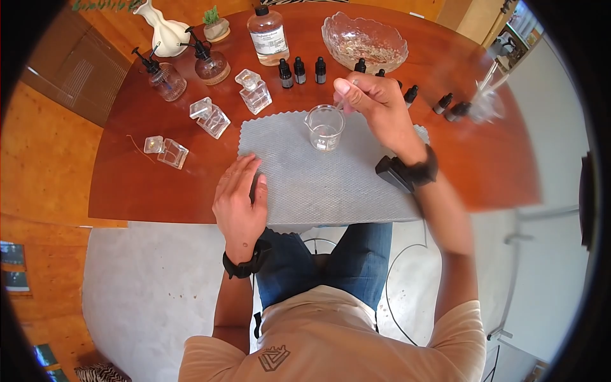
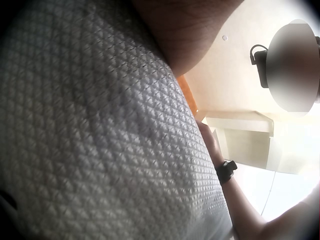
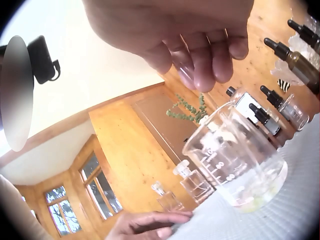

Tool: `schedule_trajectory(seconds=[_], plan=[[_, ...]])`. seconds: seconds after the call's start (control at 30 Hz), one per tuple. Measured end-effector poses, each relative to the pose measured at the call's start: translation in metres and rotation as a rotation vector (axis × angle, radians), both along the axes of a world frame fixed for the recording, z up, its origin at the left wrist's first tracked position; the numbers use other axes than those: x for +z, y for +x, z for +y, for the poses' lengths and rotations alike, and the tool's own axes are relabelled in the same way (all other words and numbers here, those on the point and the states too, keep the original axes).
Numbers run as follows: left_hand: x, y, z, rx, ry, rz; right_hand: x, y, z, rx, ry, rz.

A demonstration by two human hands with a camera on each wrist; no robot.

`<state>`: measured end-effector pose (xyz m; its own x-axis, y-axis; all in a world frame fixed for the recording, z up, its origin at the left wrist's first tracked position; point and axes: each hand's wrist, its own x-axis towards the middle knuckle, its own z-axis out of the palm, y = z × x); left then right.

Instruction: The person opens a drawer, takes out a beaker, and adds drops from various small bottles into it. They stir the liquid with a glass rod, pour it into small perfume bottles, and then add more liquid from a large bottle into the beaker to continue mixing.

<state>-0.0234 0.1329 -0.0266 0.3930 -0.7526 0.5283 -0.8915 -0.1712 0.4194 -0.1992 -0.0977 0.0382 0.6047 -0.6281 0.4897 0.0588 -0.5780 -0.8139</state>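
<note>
A small clear glass beaker point(image 1: 325, 137) stands upright on the grey textured mat point(image 1: 344, 184), with a little liquid in its bottom in the right wrist view. Above its rim, my right hand point(image 1: 380, 109) pinches a thin clear glass rod point(image 1: 342, 103) between thumb and fingers. The rod slants down into the beaker, its lower part hard to make out through the glass. My left hand point(image 1: 240, 202) rests at the mat's left edge, palm down with fingers extended, holding nothing. In the left wrist view the mat point(image 2: 110, 130) fills most of the picture.
Square glass perfume bottles point(image 1: 256, 97) stand left of the mat, spray bottles point(image 1: 167, 81) behind them. Several dropper bottles point(image 1: 299, 71) line the back and right. A large labelled bottle point(image 1: 267, 39) and a glass bowl point(image 1: 364, 43) stand at the rear of the wooden table point(image 1: 133, 197).
</note>
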Motion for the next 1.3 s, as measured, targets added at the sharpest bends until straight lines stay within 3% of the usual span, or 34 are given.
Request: schedule_trajectory(seconds=[0.1,0.2,0.3,0.4,0.57,0.67,0.77,0.87,0.97,1.07,1.17,1.3], plan=[[0.0008,-0.0005,-0.0001,0.001,-0.001,0.006,0.0047,-0.0038,-0.0008,0.073,0.002,0.066],[0.0003,-0.0004,0.0,-0.001,-0.002,0.0,0.0041,-0.0007,0.0035,0.021,0.007,-0.029],[-0.0021,0.0013,0.0,-0.009,-0.005,-0.015,0.0058,-0.0066,-0.0046,0.045,-0.028,0.168],[-0.0029,0.0012,-0.0004,-0.017,-0.008,-0.02,0.0046,-0.0025,0.0023,0.058,0.005,-0.027],[-0.0031,0.0004,-0.0016,-0.025,-0.009,-0.011,0.0076,-0.0068,-0.0005,0.077,0.043,0.109],[-0.0013,-0.0021,-0.0023,-0.019,0.0,0.004,0.0037,-0.0038,-0.0004,-0.024,-0.045,0.057],[-0.0027,-0.0011,-0.0023,-0.024,0.001,-0.003,0.0074,-0.0064,-0.0004,0.13,0.108,0.055],[-0.0028,-0.0014,-0.0023,-0.03,-0.001,-0.006,0.0058,-0.0051,0.0023,0.031,0.031,0.056],[-0.0025,-0.0016,-0.0025,-0.033,0.003,-0.003,0.0009,-0.0036,-0.0045,0.128,0.021,0.054],[-0.0041,-0.0005,-0.0018,-0.03,0.01,-0.004,0.0014,-0.0013,0.0023,0.092,0.06,-0.057],[-0.0055,0.0015,-0.0011,-0.026,0.022,-0.005,-0.0018,-0.0008,-0.0037,0.047,-0.039,0.002],[-0.0037,-0.0008,-0.0017,-0.028,0.02,-0.002,0.0022,-0.0041,-0.0001,0.102,0.078,-0.003]])
